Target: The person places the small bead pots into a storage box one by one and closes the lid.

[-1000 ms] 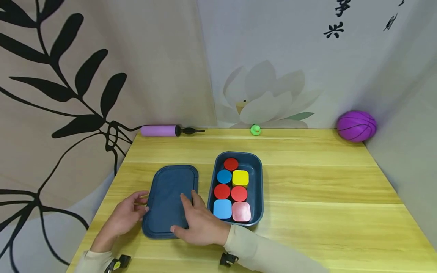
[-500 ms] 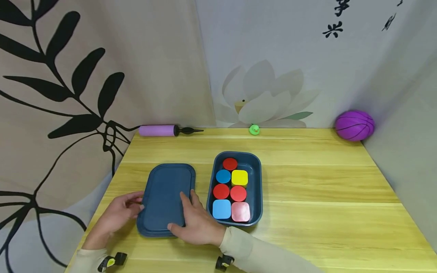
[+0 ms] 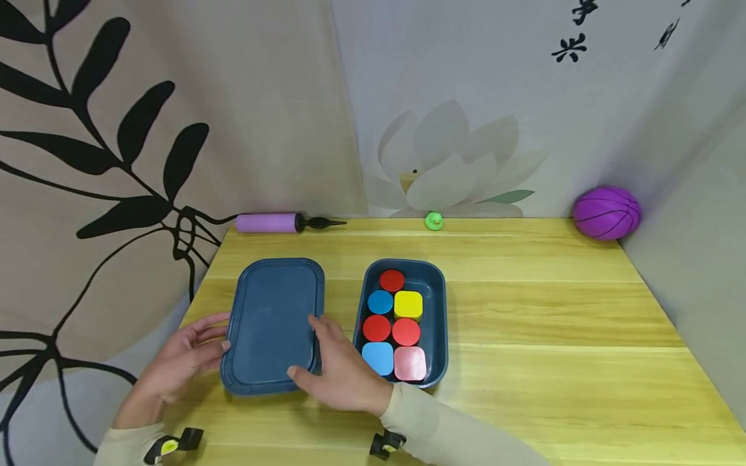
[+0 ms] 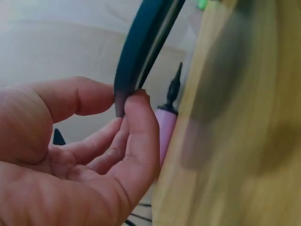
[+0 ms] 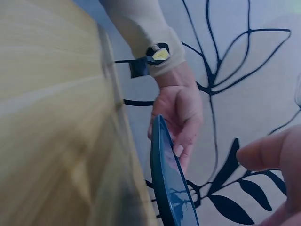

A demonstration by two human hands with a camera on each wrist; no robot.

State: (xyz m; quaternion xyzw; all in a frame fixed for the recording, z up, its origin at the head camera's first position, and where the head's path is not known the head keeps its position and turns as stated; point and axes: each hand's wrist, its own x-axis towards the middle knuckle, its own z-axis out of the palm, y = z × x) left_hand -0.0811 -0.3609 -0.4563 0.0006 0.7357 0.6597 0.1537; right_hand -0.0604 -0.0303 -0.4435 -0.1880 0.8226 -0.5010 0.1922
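A dark blue lid (image 3: pixel 271 323) is raised off the wooden table, its shadow falling below it in the left wrist view. My left hand (image 3: pixel 183 359) pinches the lid's left edge, thumb on one face and fingers on the other (image 4: pixel 136 136). Over the lid's right edge in the head view is my right hand (image 3: pixel 346 372), thumb and fingers spread; in the right wrist view, its visible part (image 5: pixel 273 160) is apart from the lid. To the right stands a dark blue box (image 3: pixel 434 323) with several red, blue, yellow and pink pieces in it.
Along the table's back edge lie a purple hand pump (image 3: pixel 271 223), a small green duck (image 3: pixel 434 221) and a purple ball (image 3: pixel 607 213). A patterned curtain (image 3: pixel 280 116) hangs behind the wooden table (image 3: pixel 553 362).
The lid has moved left and up with my left hand, away from the box. My right hand has stayed nearly in place, with the lid sliding out from under it.
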